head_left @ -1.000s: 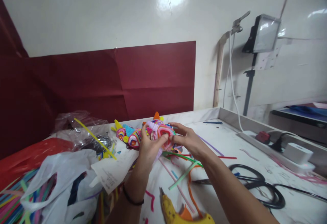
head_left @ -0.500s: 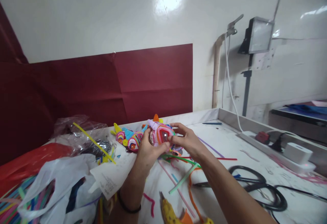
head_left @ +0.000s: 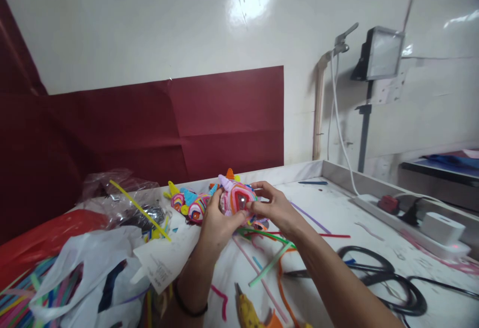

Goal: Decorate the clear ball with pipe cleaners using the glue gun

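I see the coiled pipe-cleaner figure (head_left: 236, 199) pinched between both hands above the table (head_left: 337, 213), left hand (head_left: 217, 220) closed on its near side, right hand (head_left: 273, 208) gripping its far edge. I judge it's mid-shaping, so the next move needs a steady pinch; finished figures (head_left: 189, 203) lie just left of my left hand, loose pipe cleaners (head_left: 267, 263) beneath

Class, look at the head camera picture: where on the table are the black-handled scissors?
The black-handled scissors lie flat on the white table, lower right, beside the right forearm, in front of the white power strip.
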{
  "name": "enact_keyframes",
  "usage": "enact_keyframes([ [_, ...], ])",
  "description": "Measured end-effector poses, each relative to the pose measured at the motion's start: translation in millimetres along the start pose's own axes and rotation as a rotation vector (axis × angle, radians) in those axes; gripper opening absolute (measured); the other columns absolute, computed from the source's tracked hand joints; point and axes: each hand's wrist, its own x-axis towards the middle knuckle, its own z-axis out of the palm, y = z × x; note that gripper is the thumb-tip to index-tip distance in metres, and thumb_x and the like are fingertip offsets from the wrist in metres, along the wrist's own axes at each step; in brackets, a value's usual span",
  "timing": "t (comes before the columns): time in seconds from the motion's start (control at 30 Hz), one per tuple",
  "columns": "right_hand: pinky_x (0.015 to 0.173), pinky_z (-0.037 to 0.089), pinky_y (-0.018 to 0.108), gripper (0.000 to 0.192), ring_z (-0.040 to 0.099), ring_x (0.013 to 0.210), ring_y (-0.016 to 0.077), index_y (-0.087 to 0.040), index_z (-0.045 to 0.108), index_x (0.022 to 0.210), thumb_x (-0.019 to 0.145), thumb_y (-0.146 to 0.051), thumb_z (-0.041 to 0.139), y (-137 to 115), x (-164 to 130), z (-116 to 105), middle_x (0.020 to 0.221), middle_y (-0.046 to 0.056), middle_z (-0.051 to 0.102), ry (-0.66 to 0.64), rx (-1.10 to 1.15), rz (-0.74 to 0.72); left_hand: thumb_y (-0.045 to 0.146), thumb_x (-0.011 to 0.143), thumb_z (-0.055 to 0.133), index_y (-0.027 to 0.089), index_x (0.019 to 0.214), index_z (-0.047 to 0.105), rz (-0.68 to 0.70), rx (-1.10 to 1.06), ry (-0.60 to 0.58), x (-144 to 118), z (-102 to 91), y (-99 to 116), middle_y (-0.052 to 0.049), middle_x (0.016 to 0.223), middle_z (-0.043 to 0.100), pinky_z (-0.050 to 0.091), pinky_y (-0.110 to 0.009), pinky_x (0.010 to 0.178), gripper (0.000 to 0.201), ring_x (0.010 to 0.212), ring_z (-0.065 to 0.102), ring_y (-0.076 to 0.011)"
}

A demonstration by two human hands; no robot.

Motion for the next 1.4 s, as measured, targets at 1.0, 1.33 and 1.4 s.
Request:
enact_keyframes([
  [1.0, 0.056, 0.051, 0.028, 0.051, 0.066, 0.066, 0.0161, -0.019, 0.065, 0.111, 0.061, -0.029, 0.07, -0.5, 0.3, -2.3, 0.09, 0.002, 0.07, -0.071, 0.029, 0.088, 0.017, 0.058, 0.082, 0.022, 0.121, 0.067, 0.026, 0.129, -0.09, 2.8, -8.8, 1.2, -0.008, 0.107, 0.071, 0.055, -0.039, 0.089, 0.065, 0.1, 0.07, -0.0291],
  [1.33, 0.06, 0.055, 0.03, 0.052, 0.069, 0.069, 0.0171, -0.02, 0.065, 0.112, 0.062, -0.03, 0.076, 1.6, 0.6, 1.2, 0.087, 0.001, 0.07, -0.039, 0.106, 0.067, 0.026, 0.055, 0.078, 0.017, 0.114, 0.058, 0.035, 0.185, -0.005, -2.4, -3.5, 22.7, -0.009, 0.105, 0.069, 0.052, -0.039, 0.086, 0.062, 0.096, 0.067, -0.0263],
  [1.4, 0.06, 0.056, 0.03, 0.054, 0.068, 0.07, 0.0174, -0.019, 0.064, 0.113, 0.062, -0.031, 0.077, 2.6, 1.4, 2.4, 0.085, 0.0, 0.069, -0.033, 0.137, 0.065, 0.027, 0.058, 0.078, 0.018, 0.116, 0.059, 0.05, 0.195, -0.01, -2.3, -4.8, 21.2, -0.009, 0.106, 0.069, 0.052, -0.039, 0.088, 0.061, 0.097, 0.067, -0.0262],
])
